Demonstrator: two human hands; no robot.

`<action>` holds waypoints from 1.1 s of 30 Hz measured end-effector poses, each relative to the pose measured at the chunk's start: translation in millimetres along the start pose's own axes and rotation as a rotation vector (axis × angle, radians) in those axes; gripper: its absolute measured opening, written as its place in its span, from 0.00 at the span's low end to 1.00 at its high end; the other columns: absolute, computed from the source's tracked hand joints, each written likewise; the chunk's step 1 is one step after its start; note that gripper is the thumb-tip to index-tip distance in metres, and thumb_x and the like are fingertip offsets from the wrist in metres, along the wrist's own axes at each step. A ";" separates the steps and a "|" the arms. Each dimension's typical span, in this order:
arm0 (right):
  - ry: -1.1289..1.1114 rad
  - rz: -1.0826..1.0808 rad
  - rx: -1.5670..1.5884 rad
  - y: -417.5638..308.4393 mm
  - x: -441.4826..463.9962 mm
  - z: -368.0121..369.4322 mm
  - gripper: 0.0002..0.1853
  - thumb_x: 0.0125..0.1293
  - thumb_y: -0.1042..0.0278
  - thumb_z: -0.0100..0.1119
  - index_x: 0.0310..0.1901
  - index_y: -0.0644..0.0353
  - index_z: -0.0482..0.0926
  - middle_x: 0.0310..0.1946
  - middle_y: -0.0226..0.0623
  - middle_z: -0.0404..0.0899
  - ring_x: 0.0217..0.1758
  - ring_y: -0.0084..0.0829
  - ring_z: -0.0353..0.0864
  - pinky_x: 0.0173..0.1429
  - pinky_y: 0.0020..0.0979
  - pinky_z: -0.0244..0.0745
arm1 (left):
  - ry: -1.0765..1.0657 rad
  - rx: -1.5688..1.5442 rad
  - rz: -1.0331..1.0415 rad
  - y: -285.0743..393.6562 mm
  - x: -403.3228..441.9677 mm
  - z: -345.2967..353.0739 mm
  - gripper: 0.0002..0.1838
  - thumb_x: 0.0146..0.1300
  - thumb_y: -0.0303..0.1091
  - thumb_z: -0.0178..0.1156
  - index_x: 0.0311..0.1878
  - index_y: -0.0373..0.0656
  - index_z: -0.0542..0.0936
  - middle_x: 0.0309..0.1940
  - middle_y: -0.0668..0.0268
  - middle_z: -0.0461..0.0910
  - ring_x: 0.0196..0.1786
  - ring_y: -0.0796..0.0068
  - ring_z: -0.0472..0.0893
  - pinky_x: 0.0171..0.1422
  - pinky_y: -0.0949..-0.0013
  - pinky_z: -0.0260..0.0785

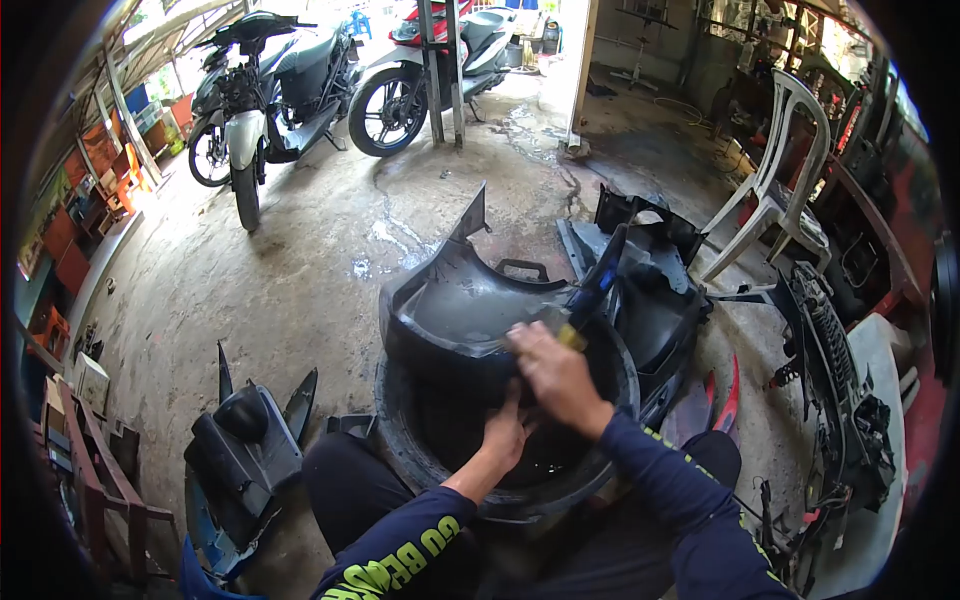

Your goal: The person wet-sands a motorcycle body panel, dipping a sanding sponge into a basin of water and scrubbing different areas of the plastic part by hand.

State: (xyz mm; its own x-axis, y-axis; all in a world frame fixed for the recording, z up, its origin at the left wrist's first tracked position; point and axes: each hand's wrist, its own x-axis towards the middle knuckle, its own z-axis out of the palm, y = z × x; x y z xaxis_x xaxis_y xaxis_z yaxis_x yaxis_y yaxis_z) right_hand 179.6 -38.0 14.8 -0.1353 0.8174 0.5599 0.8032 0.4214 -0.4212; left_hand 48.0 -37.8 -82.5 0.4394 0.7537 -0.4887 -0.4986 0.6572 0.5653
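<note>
A black plastic motorcycle body panel (455, 300) rests tilted over a round black tub (398, 445) between my knees. My left hand (503, 438) grips the panel's lower near edge, its thumb up against the outside and its other fingers partly hidden. On the panel's right side is my right hand (556, 372), blurred by motion, with its fingers closed over a small yellow sponge-like piece (572, 337). Dark water seems to lie in the tub's bottom.
More dark panels (650, 310) lean just right of the tub, and others (245, 440) lie to the left. A white plastic chair (775, 200) and a black frame part (840, 380) stand at the right. Motorcycles (290, 90) are parked behind.
</note>
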 end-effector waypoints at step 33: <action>0.096 0.096 -0.169 -15.4 34.3 -19.2 0.25 0.63 0.75 0.58 0.63 0.66 0.77 0.67 0.53 0.72 0.72 0.61 0.67 0.74 0.48 0.64 | -0.154 0.882 0.210 16.4 5.0 36.1 0.27 0.67 0.29 0.58 0.69 0.38 0.68 0.64 0.52 0.74 0.68 0.62 0.73 0.70 0.59 0.66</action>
State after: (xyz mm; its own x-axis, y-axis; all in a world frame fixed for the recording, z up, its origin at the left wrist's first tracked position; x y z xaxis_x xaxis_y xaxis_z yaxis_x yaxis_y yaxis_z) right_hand 173.8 -24.0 54.3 -0.0039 0.8059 0.5920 0.8967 0.2649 -0.3547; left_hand 69.1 -23.5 -51.7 0.5308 0.8064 -0.2605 0.1432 0.2176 0.9655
